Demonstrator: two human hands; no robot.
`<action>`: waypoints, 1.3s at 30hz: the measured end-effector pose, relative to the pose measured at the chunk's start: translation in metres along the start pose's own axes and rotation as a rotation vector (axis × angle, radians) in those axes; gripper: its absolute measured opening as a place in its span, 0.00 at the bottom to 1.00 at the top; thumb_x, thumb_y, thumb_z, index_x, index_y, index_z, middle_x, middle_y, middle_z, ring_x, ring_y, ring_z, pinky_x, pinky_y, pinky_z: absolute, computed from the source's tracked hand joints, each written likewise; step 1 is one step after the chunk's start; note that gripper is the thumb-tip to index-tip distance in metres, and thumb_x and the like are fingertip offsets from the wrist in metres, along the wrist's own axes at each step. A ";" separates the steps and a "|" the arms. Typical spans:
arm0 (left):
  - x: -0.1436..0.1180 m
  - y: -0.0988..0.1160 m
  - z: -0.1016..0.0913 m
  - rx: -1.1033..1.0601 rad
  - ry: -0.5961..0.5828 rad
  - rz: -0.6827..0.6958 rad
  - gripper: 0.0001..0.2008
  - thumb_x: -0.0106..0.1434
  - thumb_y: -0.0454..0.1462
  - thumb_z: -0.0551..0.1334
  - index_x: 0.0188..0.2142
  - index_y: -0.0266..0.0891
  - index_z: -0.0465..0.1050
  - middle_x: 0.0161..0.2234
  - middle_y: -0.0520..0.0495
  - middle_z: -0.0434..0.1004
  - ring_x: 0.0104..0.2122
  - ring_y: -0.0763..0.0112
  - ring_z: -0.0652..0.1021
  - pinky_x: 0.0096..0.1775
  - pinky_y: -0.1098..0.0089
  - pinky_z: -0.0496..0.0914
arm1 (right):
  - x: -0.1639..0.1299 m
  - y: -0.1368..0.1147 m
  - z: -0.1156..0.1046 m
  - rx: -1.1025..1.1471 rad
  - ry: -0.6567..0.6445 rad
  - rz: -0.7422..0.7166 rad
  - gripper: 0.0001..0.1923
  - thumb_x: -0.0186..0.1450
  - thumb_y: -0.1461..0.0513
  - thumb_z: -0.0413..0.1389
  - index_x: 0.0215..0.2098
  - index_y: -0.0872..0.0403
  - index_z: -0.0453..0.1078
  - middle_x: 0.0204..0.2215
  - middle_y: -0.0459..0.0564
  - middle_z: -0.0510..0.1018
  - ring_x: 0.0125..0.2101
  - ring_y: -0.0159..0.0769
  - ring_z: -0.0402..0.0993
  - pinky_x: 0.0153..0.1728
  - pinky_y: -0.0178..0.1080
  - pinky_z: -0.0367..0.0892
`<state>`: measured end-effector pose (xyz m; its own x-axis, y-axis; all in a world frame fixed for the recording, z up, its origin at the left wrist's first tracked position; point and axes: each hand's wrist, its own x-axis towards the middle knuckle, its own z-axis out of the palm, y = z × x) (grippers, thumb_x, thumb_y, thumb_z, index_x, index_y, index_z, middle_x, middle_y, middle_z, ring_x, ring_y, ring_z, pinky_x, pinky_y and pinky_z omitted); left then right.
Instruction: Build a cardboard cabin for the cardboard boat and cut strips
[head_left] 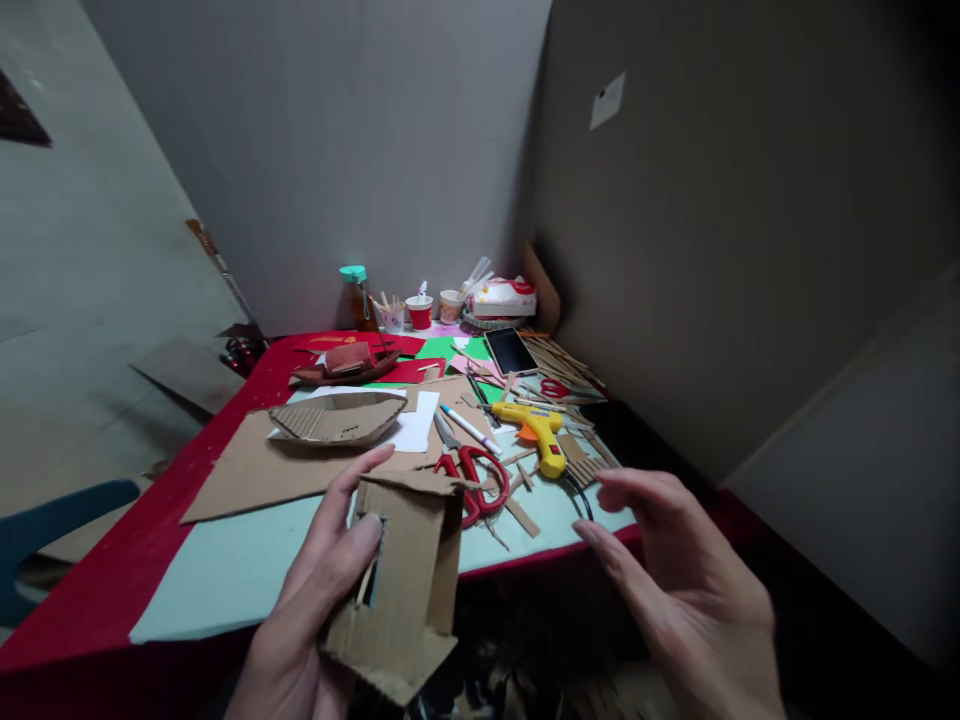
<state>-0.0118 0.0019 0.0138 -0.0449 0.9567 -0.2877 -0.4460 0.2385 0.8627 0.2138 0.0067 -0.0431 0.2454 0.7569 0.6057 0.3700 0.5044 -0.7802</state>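
Note:
My left hand [330, 570] grips a small folded cardboard structure [409, 570] in front of the table's near edge. My thumb presses by a cut-out opening in its side. My right hand [682, 580] is raised at the right with thumb and fingers apart, holding nothing. Beyond it lies a yellow glue gun [541, 432], its black cord trailing toward my right fingertips. Red-handled scissors [472, 475] lie just behind the cardboard structure. Farther left, a cardboard boat hull [337, 418] rests on white paper over a flat cardboard sheet [255, 470].
A brown model boat [349, 364] sits at the back left. Behind are a bottle [360, 300], several cups and a tissue pack [502, 297]. A phone [511, 352], a marker [471, 430], sticks and cardboard scraps crowd the right side. A wall [712, 250] closes off the right.

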 end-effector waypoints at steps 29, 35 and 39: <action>0.000 0.020 -0.009 -0.134 0.105 -0.010 0.20 0.64 0.45 0.67 0.56 0.54 0.76 0.53 0.57 0.83 0.53 0.64 0.80 0.38 0.77 0.75 | -0.015 0.000 0.025 -0.210 -0.117 -0.036 0.18 0.70 0.59 0.58 0.58 0.47 0.68 0.40 0.49 0.79 0.39 0.37 0.80 0.44 0.35 0.74; 0.008 0.015 -0.016 0.052 0.063 0.055 0.29 0.60 0.48 0.69 0.60 0.52 0.71 0.50 0.48 0.85 0.45 0.54 0.84 0.37 0.69 0.75 | -0.012 -0.014 0.037 -0.030 -0.377 -0.005 0.29 0.71 0.63 0.52 0.68 0.43 0.53 0.67 0.56 0.65 0.64 0.50 0.67 0.60 0.52 0.70; 0.007 0.008 -0.017 0.184 0.001 0.152 0.28 0.61 0.48 0.68 0.60 0.53 0.70 0.50 0.48 0.85 0.43 0.58 0.83 0.38 0.71 0.74 | -0.011 -0.033 0.054 -0.104 -0.337 -0.082 0.39 0.65 0.66 0.57 0.71 0.45 0.50 0.66 0.57 0.66 0.64 0.54 0.66 0.63 0.59 0.65</action>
<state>-0.0306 0.0074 0.0117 -0.1002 0.9838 -0.1487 -0.2640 0.1178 0.9573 0.1502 0.0043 -0.0325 -0.0918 0.8192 0.5661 0.4698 0.5369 -0.7008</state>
